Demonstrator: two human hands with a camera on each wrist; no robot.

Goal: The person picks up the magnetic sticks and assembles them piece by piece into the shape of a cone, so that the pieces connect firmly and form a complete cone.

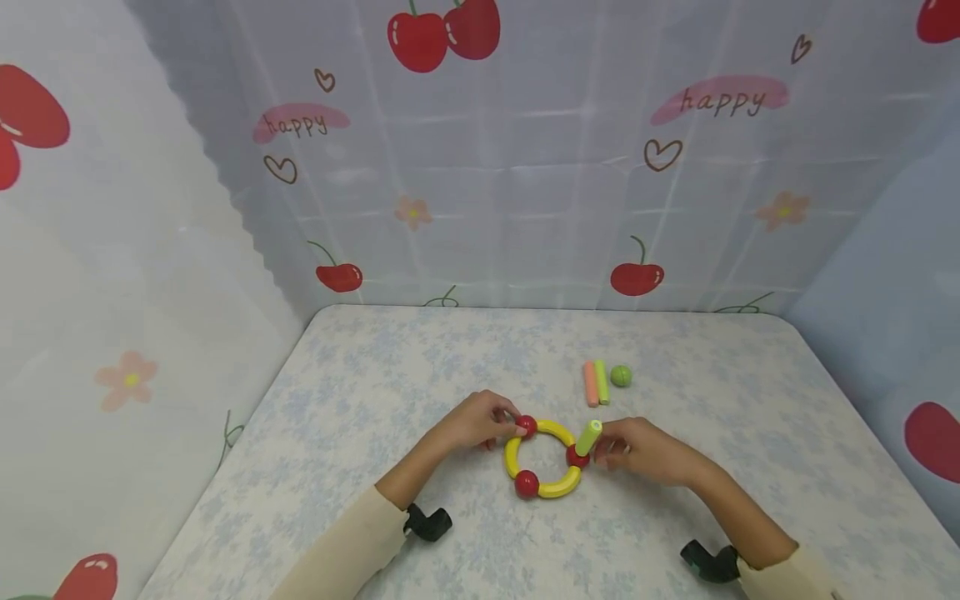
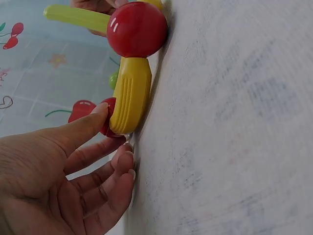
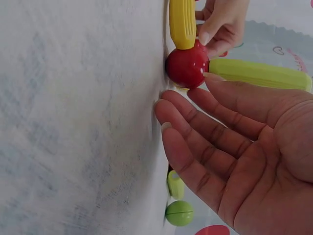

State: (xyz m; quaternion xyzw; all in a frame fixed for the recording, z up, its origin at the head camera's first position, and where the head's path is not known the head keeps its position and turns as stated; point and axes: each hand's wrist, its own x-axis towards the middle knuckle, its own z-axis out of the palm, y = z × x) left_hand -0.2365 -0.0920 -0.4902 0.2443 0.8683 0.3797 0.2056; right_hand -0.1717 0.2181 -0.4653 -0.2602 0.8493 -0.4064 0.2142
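Observation:
A ring of curved yellow rods (image 1: 556,487) and red balls (image 1: 527,484) lies flat on the table in front of me. From the ball on its right side, a light green stick (image 1: 591,435) rises upward. My left hand (image 1: 477,422) pinches the red ball (image 1: 527,425) at the ring's upper left between thumb and index finger. On the opposite side, my right hand (image 1: 643,451) has its thumb and index finger at the red ball (image 3: 188,67) below the green stick. The other right fingers (image 3: 195,159) extend loosely beside the ring.
Beyond the ring lie a pink stick (image 1: 590,384), another light green stick (image 1: 602,382) and a green ball (image 1: 621,376). The table (image 1: 390,358) has a pale blue floral cover. Patterned curtains (image 1: 525,167) stand at the back and both sides.

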